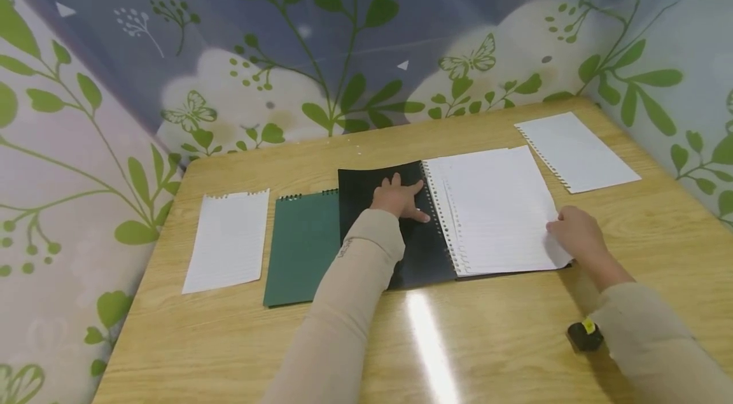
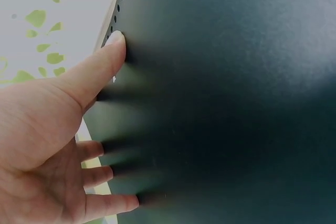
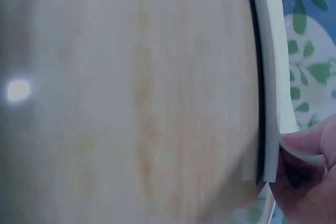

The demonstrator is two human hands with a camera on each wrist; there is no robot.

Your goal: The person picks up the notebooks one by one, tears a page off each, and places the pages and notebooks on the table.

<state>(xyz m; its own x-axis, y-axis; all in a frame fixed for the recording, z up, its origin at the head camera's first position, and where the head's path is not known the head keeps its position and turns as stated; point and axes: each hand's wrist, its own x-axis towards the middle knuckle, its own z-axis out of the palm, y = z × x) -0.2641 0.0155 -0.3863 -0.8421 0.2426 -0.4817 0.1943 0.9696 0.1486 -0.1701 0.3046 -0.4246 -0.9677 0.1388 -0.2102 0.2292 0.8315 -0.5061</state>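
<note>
A notebook with a black cover (image 1: 420,264) lies open on the table, its white lined pages (image 1: 492,213) to the right of the hole-punched edge. My left hand (image 1: 399,197) rests on the black cover with fingers spread, the thumb close to the row of holes. In the left wrist view, the fingertips of the left hand (image 2: 42,129) touch the dark cover. At the pages' lower right corner, my right hand (image 1: 578,235) pinches the edge of a paper sheet. The right wrist view shows that sheet curling between thumb and fingers of the right hand (image 3: 310,177).
Left of the black notebook lies a green notebook (image 1: 300,245), partly under the black cover. One loose sheet (image 1: 229,245) lies farther left, another loose sheet (image 1: 578,153) at the back right. A small black object with a yellow patch (image 1: 584,336) sits near the right sleeve.
</note>
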